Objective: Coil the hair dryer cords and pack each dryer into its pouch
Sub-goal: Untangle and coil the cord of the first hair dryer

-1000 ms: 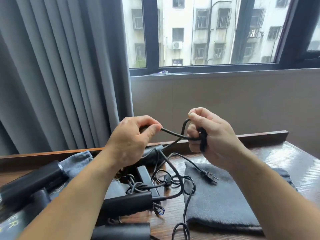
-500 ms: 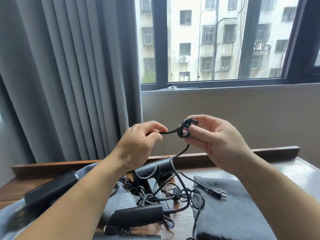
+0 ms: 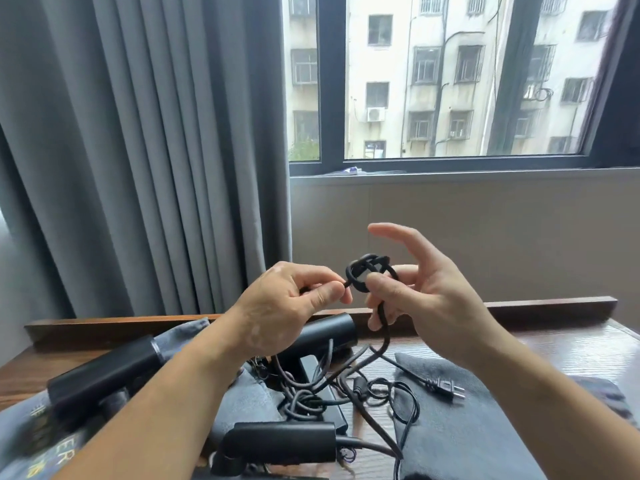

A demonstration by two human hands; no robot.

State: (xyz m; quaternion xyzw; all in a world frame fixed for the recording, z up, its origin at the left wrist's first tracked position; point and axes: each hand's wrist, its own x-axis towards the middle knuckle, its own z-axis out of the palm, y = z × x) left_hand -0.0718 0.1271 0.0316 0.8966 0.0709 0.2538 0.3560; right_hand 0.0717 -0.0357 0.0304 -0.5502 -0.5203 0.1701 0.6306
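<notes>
A single head-worn view is given, aimed forward and slightly down from close above the desk [image 3: 554, 344], with the window [image 3: 450, 81] and curtain [image 3: 138, 150] faced beyond.

Left grip [image 3: 287, 306] pinches black cord [image 3: 372, 260] beside small knotted loop. Right grip [image 3: 426, 292] pinches loop, index finger straight. Below: hair dryers [image 3: 100, 375], tangled cords, plug [image 3: 445, 389] on grey pouch [image 3: 467, 438], wooden tabletop [image 3: 571, 348].

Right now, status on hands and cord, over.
Left hand pinches cord beside coil. Right hand pinches the small coil, index finger raised. Loose cords tangled on table, plug on dark pouch.
</notes>
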